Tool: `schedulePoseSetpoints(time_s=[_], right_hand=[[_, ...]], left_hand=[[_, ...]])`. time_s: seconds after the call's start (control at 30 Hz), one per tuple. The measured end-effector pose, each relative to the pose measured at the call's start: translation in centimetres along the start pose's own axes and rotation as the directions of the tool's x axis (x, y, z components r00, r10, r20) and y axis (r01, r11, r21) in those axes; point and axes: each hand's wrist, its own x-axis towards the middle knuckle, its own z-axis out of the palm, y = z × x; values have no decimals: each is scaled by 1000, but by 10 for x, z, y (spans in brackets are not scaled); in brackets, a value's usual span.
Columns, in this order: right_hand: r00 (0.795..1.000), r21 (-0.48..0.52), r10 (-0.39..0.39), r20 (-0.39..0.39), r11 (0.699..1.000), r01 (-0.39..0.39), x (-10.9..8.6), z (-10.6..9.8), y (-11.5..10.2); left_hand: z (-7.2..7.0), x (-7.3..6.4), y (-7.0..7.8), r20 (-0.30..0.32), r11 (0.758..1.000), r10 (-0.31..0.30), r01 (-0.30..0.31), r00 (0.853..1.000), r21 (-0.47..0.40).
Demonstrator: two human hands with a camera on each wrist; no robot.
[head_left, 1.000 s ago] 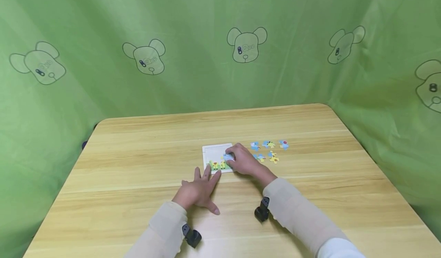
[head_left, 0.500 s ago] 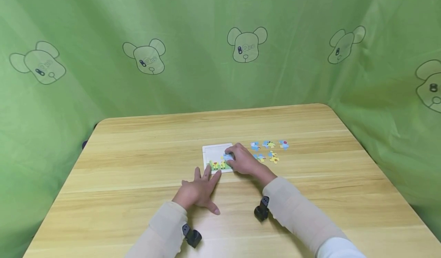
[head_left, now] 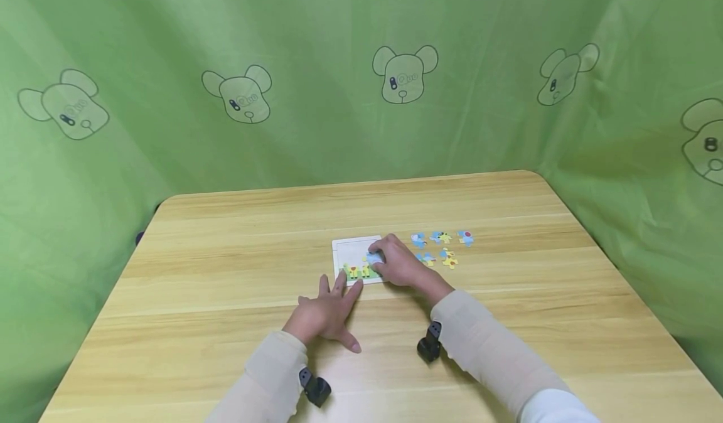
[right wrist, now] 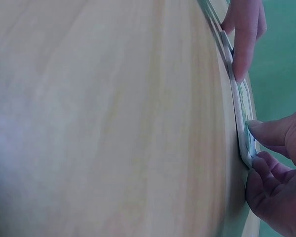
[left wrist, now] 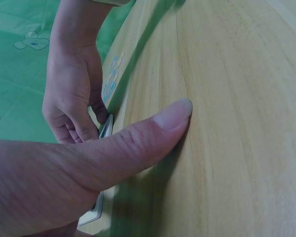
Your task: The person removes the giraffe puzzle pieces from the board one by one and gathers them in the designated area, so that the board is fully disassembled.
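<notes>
Left hand (head_left: 326,316): fingers spread wide and straight, grips nothing. Fingertips rest at the near left edge of the frame (head_left: 334,253); thumb sticks out right over the table (head_left: 226,253), well apart from the frame. Left wrist view: thumb large up front, straight.

Right hand (head_left: 398,265): thumb and index curled in, pinching the blue piece (head_left: 373,258); gap between tips small. Other fingers folded, seen in right wrist view, at the frame's right end. Piece sits inside the frame, right side, just beyond the green strip (head_left: 354,273). Whether it lies fully flat, cannot tell; hand covers part.

Frame: white, flat on table, mid-scene. Green strip with yellow figures fills its near side; far part shows bare white base.

Loose pieces right of the frame, on table, two rough rows. Far row: blue-white piece (head_left: 418,240), blue-yellow bit (head_left: 440,236), blue one with red spot (head_left: 465,238). Near row: blue-yellow bits by the right hand, partly hidden, then yellow one with red spot (head_left: 449,262). Exact count unclear.

Beige sleeves (head_left: 271,369) on both arms, black camera (head_left: 314,387) at each wrist. Green curtain (head_left: 316,147) behind, mouse-head outlines.
</notes>
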Motion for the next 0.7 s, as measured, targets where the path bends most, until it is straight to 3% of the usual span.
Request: schedulePoseSetpoints(time_s=[0.7], right_hand=[[999,8,12,-37,1000,-12,-2,1,-3]], left_hand=[[-2,-1,1,1,1000,-3,3,1000,-2]])
